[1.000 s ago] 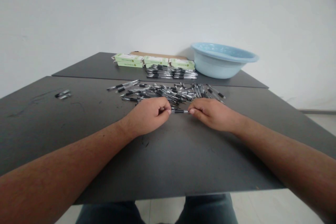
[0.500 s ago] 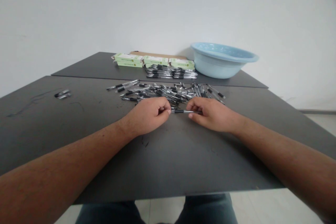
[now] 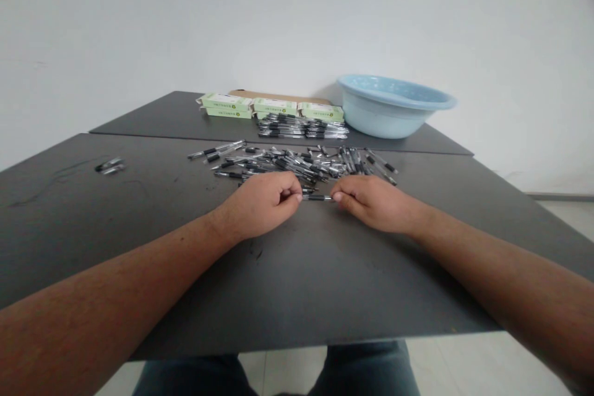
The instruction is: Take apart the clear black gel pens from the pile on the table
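Observation:
My left hand point(image 3: 262, 203) and my right hand point(image 3: 374, 201) rest on the dark grey table point(image 3: 297, 284), fingers curled. Between their fingertips they pinch one black-and-clear pen point(image 3: 317, 197), which lies level, the left hand at its left end and the right hand at its right end. Just beyond my hands a loose heap of similar pens point(image 3: 297, 163) is spread over the table.
Farther back lies a neat stack of pens point(image 3: 303, 127) in front of green boxes point(image 3: 273, 107) and a brown carton. A light blue basin point(image 3: 392, 106) stands at the back right. Two stray pens point(image 3: 109, 166) lie at the left. A white wall closes the back.
My right hand's fingers opened a little along the pen half a second ago and have closed again on its right end. The left hand has stayed put.

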Demonstrator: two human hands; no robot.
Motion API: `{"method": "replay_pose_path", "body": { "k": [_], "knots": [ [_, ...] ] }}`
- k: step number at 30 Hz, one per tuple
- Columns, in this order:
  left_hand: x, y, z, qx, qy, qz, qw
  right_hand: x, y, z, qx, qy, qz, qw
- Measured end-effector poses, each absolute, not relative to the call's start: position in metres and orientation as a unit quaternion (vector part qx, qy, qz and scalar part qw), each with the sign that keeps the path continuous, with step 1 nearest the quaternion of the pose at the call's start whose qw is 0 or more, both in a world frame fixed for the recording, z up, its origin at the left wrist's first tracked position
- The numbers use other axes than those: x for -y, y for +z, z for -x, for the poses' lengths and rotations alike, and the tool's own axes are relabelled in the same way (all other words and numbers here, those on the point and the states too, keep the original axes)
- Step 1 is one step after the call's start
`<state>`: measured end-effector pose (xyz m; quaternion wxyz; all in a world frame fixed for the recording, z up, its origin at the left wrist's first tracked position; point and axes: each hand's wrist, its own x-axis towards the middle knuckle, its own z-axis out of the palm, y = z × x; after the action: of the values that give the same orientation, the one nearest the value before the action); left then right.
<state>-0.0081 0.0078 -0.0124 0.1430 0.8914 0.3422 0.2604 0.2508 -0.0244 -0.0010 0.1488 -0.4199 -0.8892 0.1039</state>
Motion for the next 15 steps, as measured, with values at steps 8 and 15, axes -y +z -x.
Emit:
{"method": "replay_pose_path", "body": {
  "k": [8, 15],
  "knots": [
    [-0.0069, -0.0124, 0.0076, -0.346, 0.265, -0.889, 0.139, 0.0246, -0.002, -0.2508, 0.88, 0.099, 0.44, 0.146],
    [-0.0081, -0.013, 0.0081, -0.345, 0.263, -0.891, 0.137, 0.0253, -0.0021, -0.2506, 0.854, 0.117, 0.472, 0.185]
  ]
}}
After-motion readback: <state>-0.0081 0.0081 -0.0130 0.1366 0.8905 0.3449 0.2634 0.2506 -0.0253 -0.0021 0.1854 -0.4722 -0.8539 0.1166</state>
